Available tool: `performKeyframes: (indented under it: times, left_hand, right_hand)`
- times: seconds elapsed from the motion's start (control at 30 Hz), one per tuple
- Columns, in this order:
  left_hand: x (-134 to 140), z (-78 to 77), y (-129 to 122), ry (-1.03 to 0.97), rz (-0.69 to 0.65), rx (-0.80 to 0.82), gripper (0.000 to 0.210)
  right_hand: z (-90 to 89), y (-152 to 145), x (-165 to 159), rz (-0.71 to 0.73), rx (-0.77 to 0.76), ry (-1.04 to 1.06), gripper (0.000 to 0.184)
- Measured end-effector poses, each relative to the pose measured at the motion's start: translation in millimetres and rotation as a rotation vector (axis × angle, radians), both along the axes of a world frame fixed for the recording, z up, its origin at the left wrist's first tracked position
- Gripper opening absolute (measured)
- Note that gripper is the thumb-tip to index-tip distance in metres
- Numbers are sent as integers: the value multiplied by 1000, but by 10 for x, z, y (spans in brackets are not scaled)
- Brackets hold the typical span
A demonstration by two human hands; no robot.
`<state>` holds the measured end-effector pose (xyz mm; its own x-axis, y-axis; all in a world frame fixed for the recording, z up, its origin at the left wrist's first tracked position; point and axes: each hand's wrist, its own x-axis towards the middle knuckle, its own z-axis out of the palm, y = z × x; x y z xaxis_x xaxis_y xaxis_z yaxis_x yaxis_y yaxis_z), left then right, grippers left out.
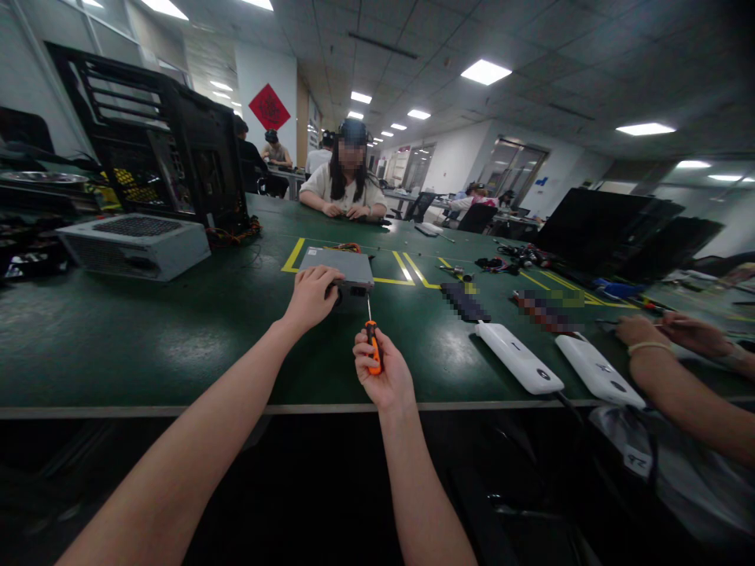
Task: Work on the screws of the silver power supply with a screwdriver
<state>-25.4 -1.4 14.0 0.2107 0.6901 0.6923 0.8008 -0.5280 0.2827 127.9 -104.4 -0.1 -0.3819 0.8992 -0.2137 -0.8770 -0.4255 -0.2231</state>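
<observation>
A small grey metal computer power supply (352,267) lies on the green table, its socket side facing me. Over its near left corner, my left hand (312,297) is closed, with the fingers on the top and the thumb by the front side. My right hand (384,368) is wrapped round the orange and black handle of a screwdriver (372,339). The shaft points up and away from me, and its tip is at the lower right corner of the power supply's near side. Whether the tip sits in a screw is too small to tell.
A larger grey power supply (135,245) and a black computer case (159,141) stand at left. White power banks (519,358) with cables lie at right, near a co-worker's hands (646,334). Another person (345,181) sits opposite. Dark panels (602,228) stand back right.
</observation>
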Motion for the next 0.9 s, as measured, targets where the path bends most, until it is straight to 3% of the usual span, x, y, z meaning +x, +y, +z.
performKeyframes:
  times: [0.67, 0.9]
  left_hand:
    - [-8, -9, 2, 22, 9, 36, 27]
    - [-8, -13, 16, 37, 10, 43, 26]
  right_hand:
    - [-26, 12, 6, 17, 57, 34, 29]
    - [-9, 12, 8, 5, -5, 75, 25]
